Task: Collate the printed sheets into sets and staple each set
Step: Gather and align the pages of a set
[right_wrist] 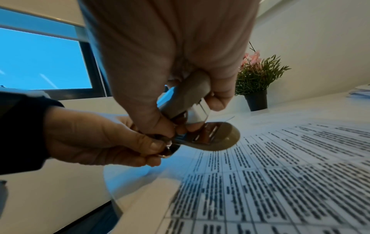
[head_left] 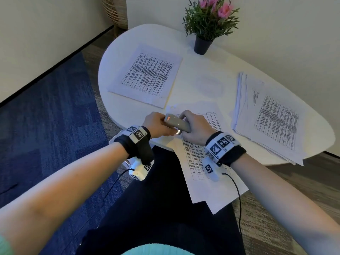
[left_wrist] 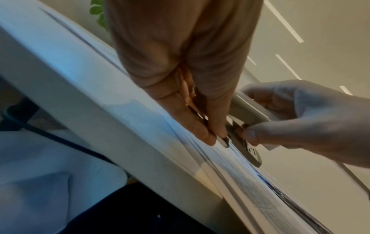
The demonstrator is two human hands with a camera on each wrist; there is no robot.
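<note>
Above the printed sheets (head_left: 200,153) at the surface's (head_left: 184,92) near edge, both hands (head_left: 158,126) (head_left: 195,127) hold a grey stapler (head_left: 176,123), fingers (right_wrist: 218,101) curled around it.

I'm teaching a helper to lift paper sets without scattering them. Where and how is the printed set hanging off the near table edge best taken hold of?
Pinch the overhanging near end of the printed set from the person's side, thumb on top and fingers beneath. That end juts past the table rim, so fingers probably slide under freely, whereas the far part lies flat beneath the stapler and both hands.
</note>
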